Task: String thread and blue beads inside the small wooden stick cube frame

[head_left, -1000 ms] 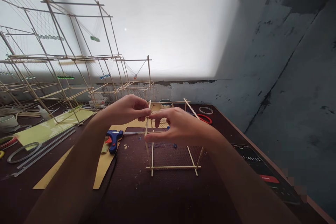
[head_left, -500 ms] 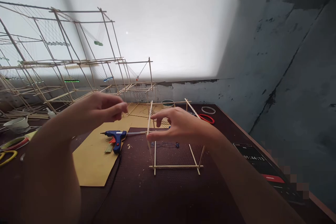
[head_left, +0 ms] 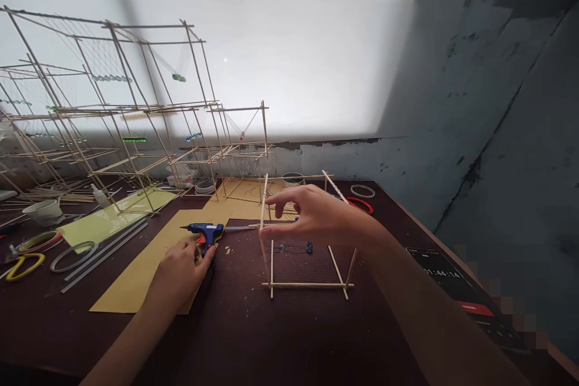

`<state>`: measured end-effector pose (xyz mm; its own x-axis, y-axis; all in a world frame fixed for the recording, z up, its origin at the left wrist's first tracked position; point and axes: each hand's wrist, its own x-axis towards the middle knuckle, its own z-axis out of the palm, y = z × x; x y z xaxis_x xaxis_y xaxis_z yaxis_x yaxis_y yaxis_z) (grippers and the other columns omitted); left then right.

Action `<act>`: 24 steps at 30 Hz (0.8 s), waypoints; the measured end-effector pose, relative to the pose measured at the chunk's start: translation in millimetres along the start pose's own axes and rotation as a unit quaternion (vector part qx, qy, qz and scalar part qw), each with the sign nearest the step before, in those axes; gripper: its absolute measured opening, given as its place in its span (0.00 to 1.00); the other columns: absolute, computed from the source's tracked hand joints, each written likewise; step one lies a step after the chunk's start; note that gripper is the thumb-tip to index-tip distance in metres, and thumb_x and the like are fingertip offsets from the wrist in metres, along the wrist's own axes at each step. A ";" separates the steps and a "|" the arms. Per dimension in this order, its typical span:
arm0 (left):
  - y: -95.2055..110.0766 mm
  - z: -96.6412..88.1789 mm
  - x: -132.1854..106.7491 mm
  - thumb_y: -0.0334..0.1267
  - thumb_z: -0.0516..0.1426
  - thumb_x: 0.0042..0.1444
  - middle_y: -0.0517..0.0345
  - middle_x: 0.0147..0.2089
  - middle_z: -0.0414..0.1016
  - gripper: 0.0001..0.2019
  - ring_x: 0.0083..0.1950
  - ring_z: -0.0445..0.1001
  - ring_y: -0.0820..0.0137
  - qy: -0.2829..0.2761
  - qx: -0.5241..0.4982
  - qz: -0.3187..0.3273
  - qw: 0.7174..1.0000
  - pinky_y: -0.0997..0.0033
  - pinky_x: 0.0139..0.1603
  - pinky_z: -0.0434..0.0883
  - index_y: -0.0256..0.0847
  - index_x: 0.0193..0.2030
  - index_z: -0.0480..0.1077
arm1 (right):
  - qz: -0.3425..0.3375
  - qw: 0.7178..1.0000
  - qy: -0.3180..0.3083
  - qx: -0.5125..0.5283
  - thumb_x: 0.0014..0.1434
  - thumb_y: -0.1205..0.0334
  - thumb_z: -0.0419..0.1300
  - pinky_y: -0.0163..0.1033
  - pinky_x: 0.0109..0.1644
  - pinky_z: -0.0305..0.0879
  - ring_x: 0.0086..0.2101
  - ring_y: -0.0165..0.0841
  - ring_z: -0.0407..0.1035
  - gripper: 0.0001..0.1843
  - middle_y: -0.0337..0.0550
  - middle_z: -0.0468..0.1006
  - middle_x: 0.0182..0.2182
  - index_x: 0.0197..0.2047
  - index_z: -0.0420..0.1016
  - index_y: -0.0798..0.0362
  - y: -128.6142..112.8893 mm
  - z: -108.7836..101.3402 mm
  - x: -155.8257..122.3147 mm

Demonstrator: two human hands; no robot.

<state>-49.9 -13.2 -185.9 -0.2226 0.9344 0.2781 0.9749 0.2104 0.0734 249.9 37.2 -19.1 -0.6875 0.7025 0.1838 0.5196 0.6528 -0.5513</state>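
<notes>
My left hand (head_left: 181, 271) is at the handle of a blue hot glue gun (head_left: 207, 230), its fingers curled round the grip and partly hiding it. The gun lies on the yellow board, nozzle pointing left and a glue stick out of its back. My right hand (head_left: 316, 214) steadies a small frame of thin wooden sticks (head_left: 307, 285), thumb and forefinger on its upper left stick (head_left: 264, 202). Dark blue beads (head_left: 309, 247) on fine threads hang inside that frame, which stands on the table.
Larger stick frames (head_left: 136, 108) with hanging beads rise at the back left. Yellow board (head_left: 131, 283), clear glue sticks (head_left: 108, 253), yellow-handled scissors (head_left: 25, 265) and a white cup (head_left: 44, 212) lie leftward. Red-handled scissors (head_left: 362, 205) and a phone timer (head_left: 446, 277) are at right.
My left hand has come down from mid-air to the glue gun's handle and closed on it. My right hand stays at the small frame. The view has shifted slightly.
</notes>
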 end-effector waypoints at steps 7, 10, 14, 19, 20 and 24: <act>32.0 -4.3 -2.1 0.44 0.44 0.66 0.35 0.40 0.75 0.24 0.44 0.75 0.51 -0.018 0.105 0.006 0.994 0.60 0.40 0.70 0.29 0.38 0.76 | -0.005 1.000 -0.003 0.000 0.50 0.41 0.68 0.41 0.42 0.66 0.45 0.40 0.72 0.33 0.42 0.80 0.49 0.58 0.77 0.43 0.5 0.4 0.6; 40.8 -4.2 -0.6 0.41 0.44 0.65 0.33 0.39 0.74 0.23 0.41 0.76 0.49 -0.021 0.105 -0.022 0.994 0.59 0.34 0.70 0.28 0.38 0.76 | -0.009 1.000 0.000 -0.005 0.50 0.41 0.67 0.40 0.44 0.65 0.45 0.40 0.72 0.32 0.42 0.80 0.48 0.56 0.78 0.45 -2.7 0.4 0.9; 42.9 -0.4 2.7 0.40 0.42 0.65 0.29 0.39 0.74 0.25 0.41 0.76 0.47 -0.010 0.104 -0.029 0.994 0.58 0.34 0.70 0.24 0.40 0.76 | 0.001 1.000 -0.001 -0.006 0.50 0.41 0.68 0.40 0.42 0.64 0.42 0.40 0.73 0.32 0.43 0.81 0.48 0.55 0.79 0.47 -5.6 0.7 1.2; 40.0 -2.1 2.9 0.40 0.40 0.67 0.30 0.38 0.76 0.26 0.40 0.78 0.47 -0.004 0.096 -0.035 0.995 0.56 0.36 0.70 0.23 0.44 0.73 | 0.012 1.000 -0.007 -0.013 0.49 0.40 0.68 0.39 0.38 0.64 0.37 0.37 0.73 0.34 0.43 0.81 0.47 0.56 0.78 0.46 -5.0 1.2 1.0; 39.5 -3.3 2.8 0.40 0.40 0.67 0.30 0.38 0.76 0.25 0.40 0.78 0.47 -0.004 0.094 -0.038 0.995 0.56 0.36 0.70 0.23 0.44 0.73 | 0.011 1.000 -0.007 -0.012 0.49 0.40 0.68 0.39 0.38 0.64 0.38 0.38 0.73 0.34 0.43 0.81 0.46 0.57 0.78 0.46 -4.9 1.2 1.0; 36.7 -7.4 3.4 0.42 0.40 0.67 0.34 0.35 0.78 0.24 0.38 0.80 0.47 -0.006 0.088 -0.055 0.995 0.56 0.36 0.71 0.27 0.43 0.72 | 0.002 1.000 -0.004 -0.009 0.50 0.40 0.67 0.39 0.39 0.64 0.39 0.37 0.73 0.34 0.42 0.81 0.46 0.58 0.77 0.45 -5.0 1.0 0.8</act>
<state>-15.0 -4.4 -175.2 -0.3283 0.9065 0.2655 0.9318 0.3569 -0.0666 246.2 34.2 -17.0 -0.6894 0.7030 0.1748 0.5315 0.6548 -0.5374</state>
